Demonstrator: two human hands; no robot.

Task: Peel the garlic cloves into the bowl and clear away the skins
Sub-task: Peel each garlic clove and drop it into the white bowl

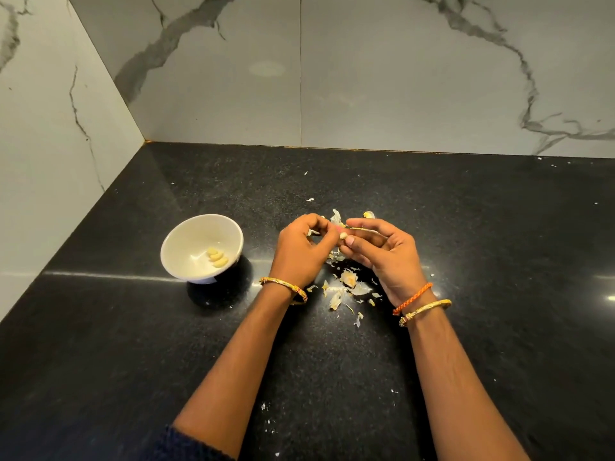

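Observation:
A white bowl (173, 251) stands on the black counter, left of my hands, with three peeled garlic cloves (217, 257) in it. My left hand (299, 252) and my right hand (382, 254) meet above the counter, and both pinch one small garlic clove (343, 235) between fingertips. Most of that clove is hidden by my fingers. Loose papery skins (347, 281) lie scattered under and in front of my hands. More skin and a clove-like piece (368, 214) lie just behind my fingers.
The black speckled counter (133, 344) runs to marble-look wall tiles at the back (366, 94) and on the left (50, 144). Small skin flakes (268, 417) lie near my forearms. Bangles circle both wrists.

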